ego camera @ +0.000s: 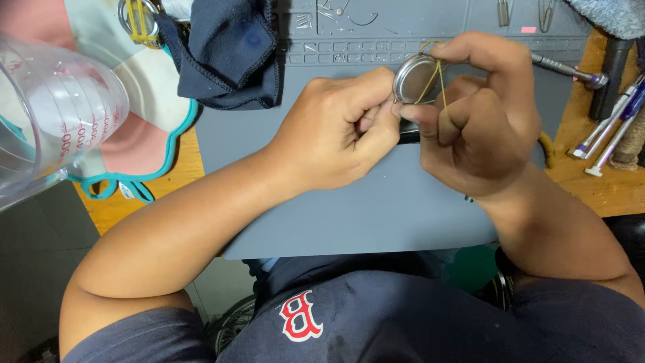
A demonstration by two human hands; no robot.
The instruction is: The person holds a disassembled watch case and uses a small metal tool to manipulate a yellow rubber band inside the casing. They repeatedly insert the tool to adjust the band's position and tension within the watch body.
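We see both hands meet over a grey mat (376, 208) on the table (181, 168). Our right hand (477, 128) pinches a round metal disc (413, 77) looped by a thin yellow band (440, 81); our left hand (342, 131) touches its near edge. A dark cloth (228, 50) lies far left, beside a clear measuring jug (57, 114).

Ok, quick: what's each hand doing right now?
Left hand: closed, fingertips pinching at the round metal case.
Right hand: closed, holding the case, yellow band looped over it.
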